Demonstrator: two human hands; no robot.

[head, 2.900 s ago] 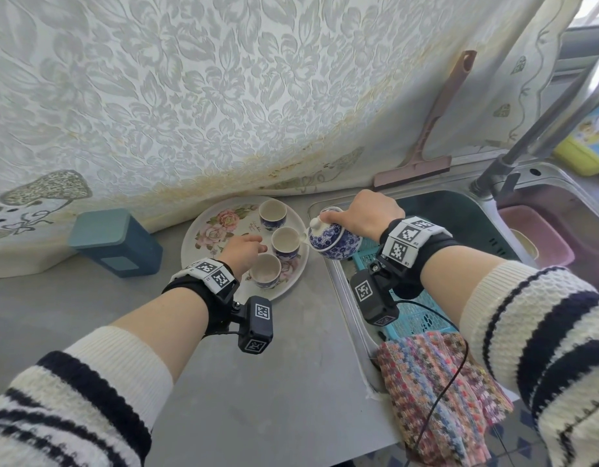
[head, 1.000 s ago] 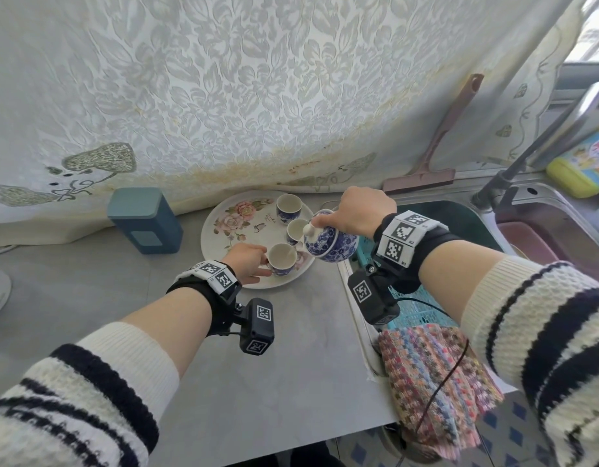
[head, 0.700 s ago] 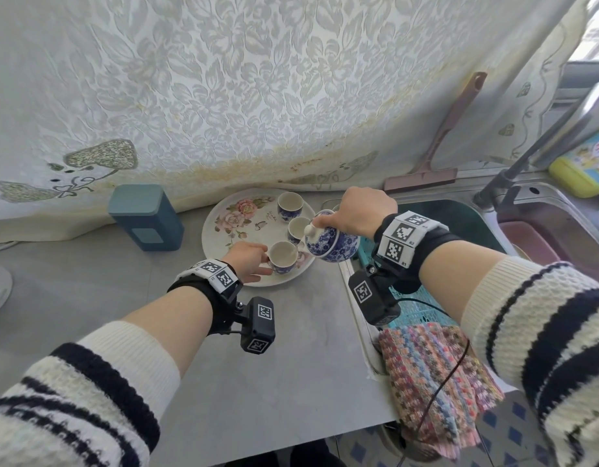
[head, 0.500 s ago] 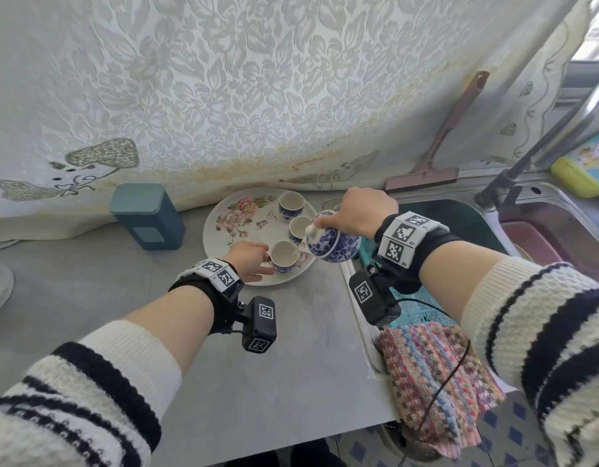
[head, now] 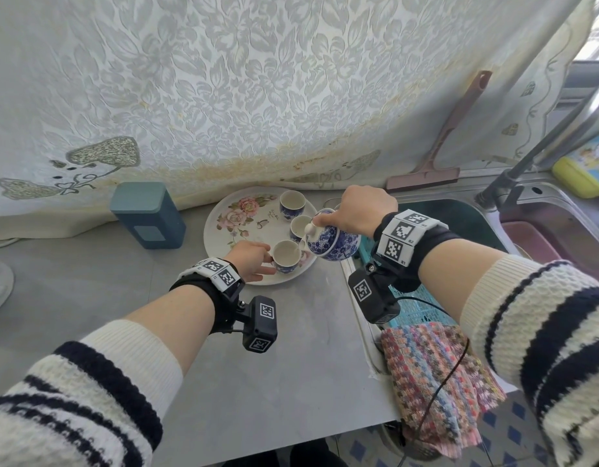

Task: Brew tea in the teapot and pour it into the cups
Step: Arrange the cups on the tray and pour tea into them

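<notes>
Above cup (head: pixel 286 258) in left hand (head: pixel 249 261), tilted teapot (head: pixel 335 245) in right hand (head: pixel 362 210)

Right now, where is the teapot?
Head view, centre right: the right hand holds the teapot tilted, spout over the nearest cup on the floral plate.

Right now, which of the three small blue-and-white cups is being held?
The front blue-and-white cup, nearest the person on the round floral plate: the left hand grips it; the two cups behind stand untouched.

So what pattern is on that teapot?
Blue flowers on the white porcelain teapot, clearest in the head view.
</notes>
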